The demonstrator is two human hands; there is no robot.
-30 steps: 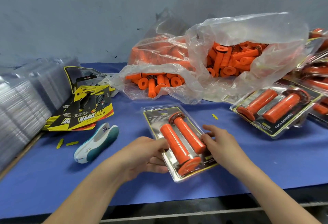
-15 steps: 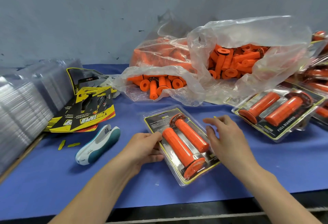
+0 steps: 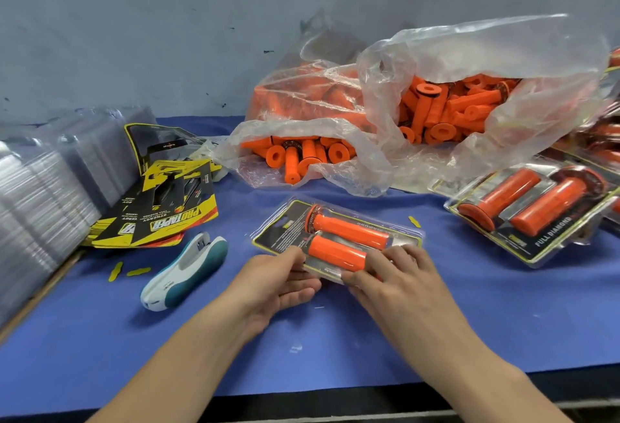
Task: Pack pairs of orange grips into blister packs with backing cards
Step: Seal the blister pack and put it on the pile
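Fingers [image 3: 401, 256] of left hand [image 3: 278, 283] and right hand [image 3: 404, 285] pinch near edge of blister pack [image 3: 292, 226].

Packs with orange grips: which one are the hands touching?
The middle pack, straight in front of the person. The left hand and right hand both hold its near edge, while the pack on the right lies untouched.
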